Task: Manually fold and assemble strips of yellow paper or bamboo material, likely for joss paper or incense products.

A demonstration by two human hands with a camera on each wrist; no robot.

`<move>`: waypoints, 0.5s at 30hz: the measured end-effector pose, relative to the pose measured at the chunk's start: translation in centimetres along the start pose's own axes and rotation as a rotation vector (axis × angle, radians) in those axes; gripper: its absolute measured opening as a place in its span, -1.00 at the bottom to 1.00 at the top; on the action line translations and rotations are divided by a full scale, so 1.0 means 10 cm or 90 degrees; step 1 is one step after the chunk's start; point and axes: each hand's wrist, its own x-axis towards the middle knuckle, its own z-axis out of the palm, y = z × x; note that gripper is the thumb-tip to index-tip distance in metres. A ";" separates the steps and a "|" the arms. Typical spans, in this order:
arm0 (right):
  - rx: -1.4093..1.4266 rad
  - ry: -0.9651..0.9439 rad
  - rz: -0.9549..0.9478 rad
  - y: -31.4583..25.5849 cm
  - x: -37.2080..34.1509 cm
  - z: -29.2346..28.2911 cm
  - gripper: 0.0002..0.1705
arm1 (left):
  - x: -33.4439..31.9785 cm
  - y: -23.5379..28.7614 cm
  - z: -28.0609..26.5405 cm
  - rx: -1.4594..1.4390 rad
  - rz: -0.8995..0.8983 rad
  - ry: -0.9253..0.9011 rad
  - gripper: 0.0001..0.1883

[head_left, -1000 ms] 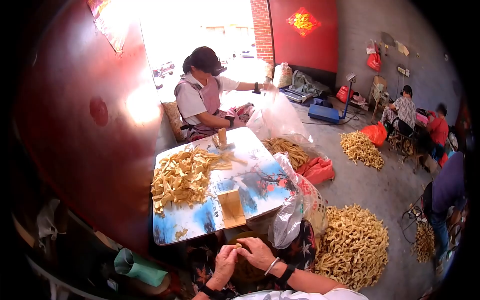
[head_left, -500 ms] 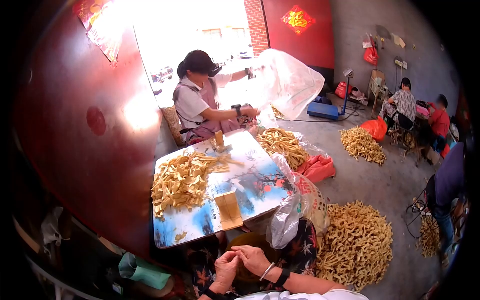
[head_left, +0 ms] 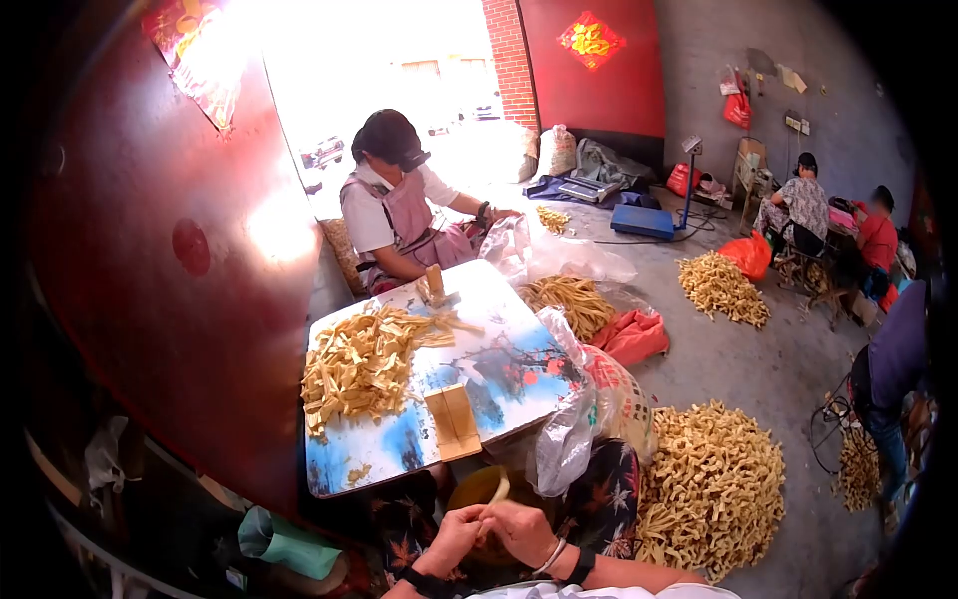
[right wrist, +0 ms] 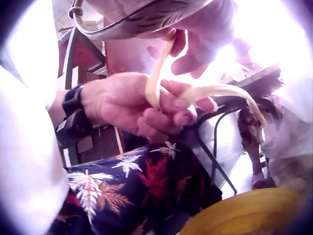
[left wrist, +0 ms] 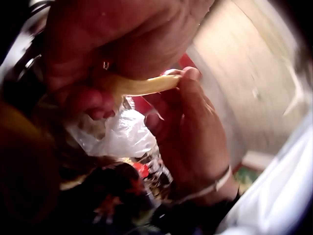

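At the near side of the yellow tub (head_left: 473, 489), the left hand (head_left: 451, 539) gripped a pale strip (right wrist: 220, 91) in curled fingers, one length arching free over the tub, another rising from that grip. Farther right along the tub, the right hand (head_left: 523, 532) pinched the risen length's end.

Small workshop: yellow heaps (head_left: 711, 489) on grey floor (head_left: 654, 389), platform scale (head_left: 644, 224) (blue), seated workers (head_left: 404, 210).
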 end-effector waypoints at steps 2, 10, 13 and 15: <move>0.061 0.071 0.090 0.01 0.09 -0.06 -0.75 | -0.07 0.18 0.06 0.448 0.199 0.070 -0.85; 0.300 0.029 0.577 0.25 0.07 0.19 -0.72 | -0.16 0.42 0.24 0.816 0.538 0.224 -0.75; 0.176 0.000 0.460 0.16 0.12 0.12 -0.78 | -0.15 0.36 0.23 0.815 0.474 0.267 -0.76; 0.205 -0.044 0.417 0.12 0.11 0.11 -0.77 | -0.12 0.33 0.19 0.755 0.451 0.278 -0.76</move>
